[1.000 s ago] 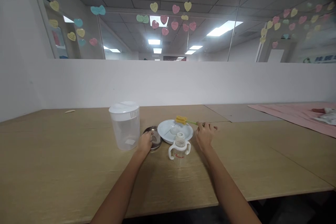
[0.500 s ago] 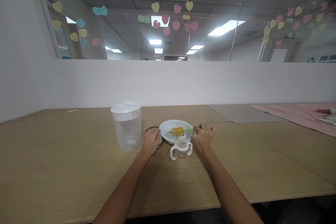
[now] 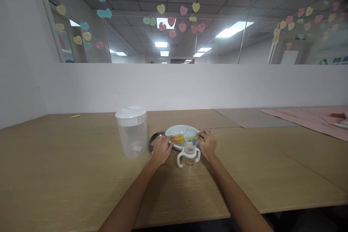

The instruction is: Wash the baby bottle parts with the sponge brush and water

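My right hand point(image 3: 207, 144) grips the thin green handle of a yellow-headed brush point(image 3: 178, 138), which looks like a bottle brush. The brush lies level over a white plate point(image 3: 170, 129). At its yellow end, the fingers of my left hand point(image 3: 162, 149) close on the tip, though the exact grip is partly hidden. A clear baby bottle point(image 3: 188, 161) with two white handles and red lettering stands upright, uncapped, in front of the plate. Behind its mouth is a small whitish part I cannot make out. A round metal dish point(image 3: 151, 145) sits partly under my left hand.
A tall clear plastic container point(image 3: 132, 134) with a white lid stands left of the metal dish. Pink cloth point(image 3: 301, 117) covers the far right, with part of a person's hand point(image 3: 338, 115) there. A white wall point(image 3: 174, 87) rises behind the table point(image 3: 81, 174).
My left hand has moved right, from beside the metal dish to the brush's yellow end. The brush has shifted left and lies more level. My right hand moved slightly left with it.
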Action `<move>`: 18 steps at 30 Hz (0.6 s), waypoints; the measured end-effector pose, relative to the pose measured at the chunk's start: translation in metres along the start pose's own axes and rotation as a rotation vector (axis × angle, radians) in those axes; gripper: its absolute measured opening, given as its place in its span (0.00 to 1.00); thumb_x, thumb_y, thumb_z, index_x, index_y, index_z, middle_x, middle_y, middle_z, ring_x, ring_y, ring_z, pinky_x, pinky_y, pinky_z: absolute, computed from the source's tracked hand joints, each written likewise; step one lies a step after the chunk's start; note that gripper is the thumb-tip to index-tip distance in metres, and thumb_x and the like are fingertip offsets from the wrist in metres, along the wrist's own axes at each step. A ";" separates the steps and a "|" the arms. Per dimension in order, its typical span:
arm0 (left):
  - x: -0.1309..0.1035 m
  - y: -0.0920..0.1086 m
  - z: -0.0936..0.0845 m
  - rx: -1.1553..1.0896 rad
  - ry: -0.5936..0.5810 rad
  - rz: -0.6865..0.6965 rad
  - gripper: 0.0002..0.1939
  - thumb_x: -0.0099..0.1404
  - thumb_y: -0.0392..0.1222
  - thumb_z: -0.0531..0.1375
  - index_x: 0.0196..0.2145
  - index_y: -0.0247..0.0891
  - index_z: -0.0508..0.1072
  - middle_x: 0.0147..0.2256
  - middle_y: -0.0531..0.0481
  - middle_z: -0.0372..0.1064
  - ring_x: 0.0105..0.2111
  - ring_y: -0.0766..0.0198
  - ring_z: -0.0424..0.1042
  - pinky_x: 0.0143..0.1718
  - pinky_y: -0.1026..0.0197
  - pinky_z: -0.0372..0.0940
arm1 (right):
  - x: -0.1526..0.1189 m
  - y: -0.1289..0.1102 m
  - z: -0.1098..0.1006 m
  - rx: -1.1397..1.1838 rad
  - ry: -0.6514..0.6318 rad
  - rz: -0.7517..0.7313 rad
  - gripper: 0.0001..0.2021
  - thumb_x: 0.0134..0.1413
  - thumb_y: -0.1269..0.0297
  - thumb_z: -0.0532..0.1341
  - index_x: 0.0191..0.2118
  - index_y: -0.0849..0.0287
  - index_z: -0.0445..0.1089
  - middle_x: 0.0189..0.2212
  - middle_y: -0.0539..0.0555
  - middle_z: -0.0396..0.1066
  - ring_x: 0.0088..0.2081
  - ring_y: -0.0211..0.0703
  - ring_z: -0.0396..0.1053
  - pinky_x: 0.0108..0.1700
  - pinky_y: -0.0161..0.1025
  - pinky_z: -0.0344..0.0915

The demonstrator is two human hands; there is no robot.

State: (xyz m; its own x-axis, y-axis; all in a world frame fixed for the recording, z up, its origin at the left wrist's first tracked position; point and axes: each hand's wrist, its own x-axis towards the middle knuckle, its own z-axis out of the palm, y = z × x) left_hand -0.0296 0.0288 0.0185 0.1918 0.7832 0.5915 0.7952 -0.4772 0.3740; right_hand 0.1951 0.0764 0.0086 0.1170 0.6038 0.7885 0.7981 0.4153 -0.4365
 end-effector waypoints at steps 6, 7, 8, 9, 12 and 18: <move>0.002 0.003 -0.001 -0.232 0.151 -0.050 0.20 0.65 0.44 0.51 0.54 0.38 0.63 0.53 0.44 0.64 0.54 0.57 0.61 0.56 0.53 0.55 | 0.002 -0.003 0.000 0.262 -0.001 0.091 0.13 0.50 0.69 0.50 0.27 0.60 0.72 0.29 0.53 0.68 0.35 0.42 0.59 0.39 0.37 0.53; 0.003 0.004 -0.001 -0.293 0.175 -0.063 0.20 0.65 0.45 0.51 0.54 0.38 0.62 0.53 0.44 0.63 0.53 0.58 0.62 0.56 0.54 0.56 | 0.002 -0.003 -0.001 0.290 0.001 0.093 0.13 0.50 0.69 0.50 0.28 0.60 0.72 0.30 0.53 0.68 0.36 0.42 0.59 0.39 0.37 0.53; 0.004 0.005 -0.002 -0.359 0.187 -0.077 0.21 0.65 0.45 0.51 0.54 0.38 0.62 0.53 0.43 0.64 0.52 0.58 0.63 0.55 0.55 0.57 | 0.002 -0.005 -0.001 0.307 0.003 0.082 0.13 0.51 0.68 0.50 0.29 0.60 0.72 0.30 0.53 0.68 0.36 0.43 0.59 0.39 0.37 0.54; 0.005 0.006 -0.003 -0.425 0.189 -0.096 0.21 0.65 0.46 0.52 0.54 0.37 0.62 0.52 0.43 0.64 0.51 0.58 0.65 0.54 0.56 0.59 | 0.001 -0.006 -0.002 0.311 0.006 0.059 0.13 0.52 0.68 0.50 0.29 0.60 0.72 0.30 0.53 0.67 0.36 0.43 0.59 0.39 0.37 0.54; 0.007 0.008 -0.004 -0.570 0.191 -0.183 0.20 0.65 0.48 0.51 0.50 0.36 0.65 0.48 0.43 0.68 0.45 0.59 0.70 0.49 0.57 0.64 | -0.001 -0.009 -0.005 0.281 0.029 -0.067 0.14 0.55 0.67 0.49 0.32 0.59 0.71 0.30 0.53 0.66 0.36 0.43 0.59 0.40 0.39 0.55; 0.009 0.007 -0.004 -0.651 0.251 -0.255 0.21 0.65 0.52 0.51 0.49 0.36 0.65 0.47 0.42 0.67 0.34 0.63 0.72 0.36 0.60 0.70 | -0.005 -0.012 -0.006 0.231 0.069 -0.191 0.13 0.57 0.68 0.48 0.34 0.59 0.71 0.32 0.54 0.64 0.37 0.43 0.59 0.40 0.39 0.56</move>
State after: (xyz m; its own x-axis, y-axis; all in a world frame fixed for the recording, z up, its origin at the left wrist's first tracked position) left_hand -0.0247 0.0308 0.0291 -0.1526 0.8236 0.5462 0.2806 -0.4938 0.8230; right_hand 0.1886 0.0649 0.0126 0.0246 0.4555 0.8899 0.6549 0.6652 -0.3586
